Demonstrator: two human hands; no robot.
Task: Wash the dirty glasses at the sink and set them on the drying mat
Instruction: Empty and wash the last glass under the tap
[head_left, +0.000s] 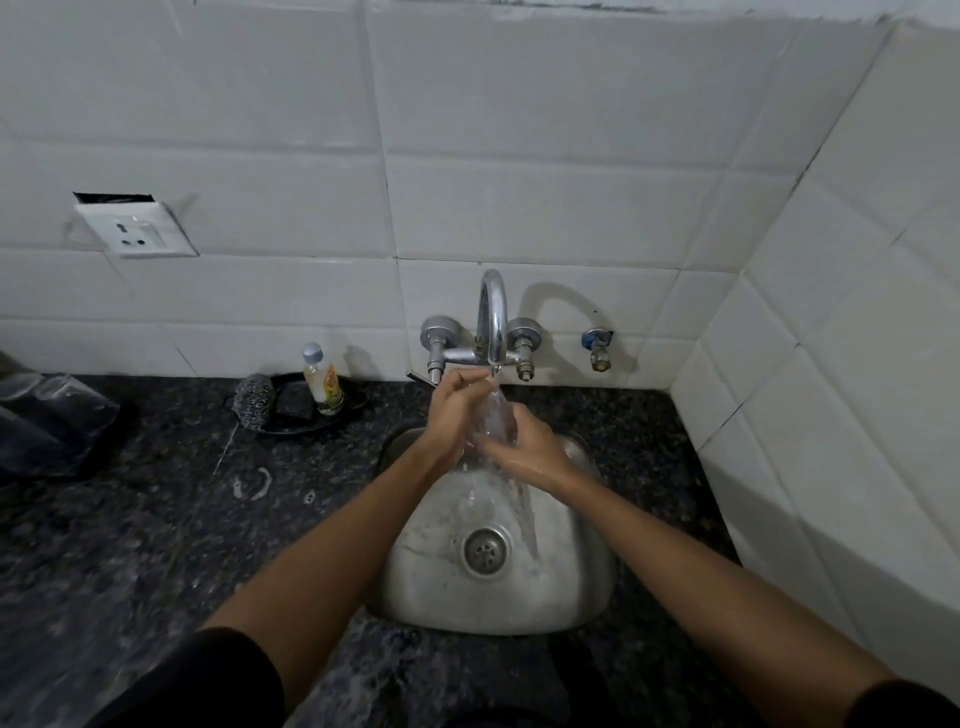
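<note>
A clear glass (497, 415) is held under the running tap (492, 317), above the steel sink (587, 582). My left hand (451, 415) grips the glass from the left, fingers curled round its upper part. My right hand (530, 447) holds it from the right and below. Water streams over the glass and falls into the sink toward the drain (485, 551). The glass is partly hidden by both hands and the water. At the far left edge lies a dark mat (78, 447) with clear glassware (47, 400) on it, blurred.
A black dish (358, 402) behind the sink on the left carries a steel scrubber (254, 405), a dark sponge (294, 405) and a small soap bottle (322, 382). Dark granite counter (182, 519) surrounds the sink. White tiled walls stand behind and at the right. A wall socket (136, 231) is upper left.
</note>
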